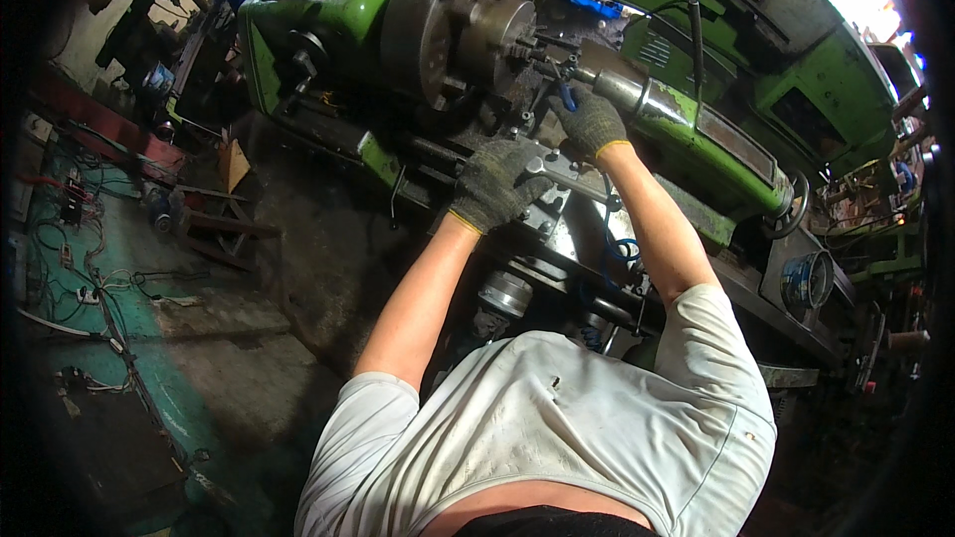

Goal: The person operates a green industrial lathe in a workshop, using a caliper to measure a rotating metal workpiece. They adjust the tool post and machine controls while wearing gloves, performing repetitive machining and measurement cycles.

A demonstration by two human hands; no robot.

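Note:
My right hand [595, 123], in a dark knitted glove with a yellow cuff, is closed around a blue-handled tool [568, 96]. Its kind is hard to make out; it points up toward the end of the lathe chuck. At the carriage, my left hand [492, 182] wears a matching glove and curls its fingers at the rounded end of a metal lever [562, 177]. The round lathe chuck [492, 35] stands just beyond both hands. To its right the grey tailstock quill [624, 89] faces it. My fingertips are partly hidden.
The green headstock [328, 20] rises at the far left, with tools lying on top. A handwheel [791, 207] projects at the right end of the tailstock. A blue coiled hose [623, 250] hangs by the carriage. Cables [90, 288] trail over the green floor at left.

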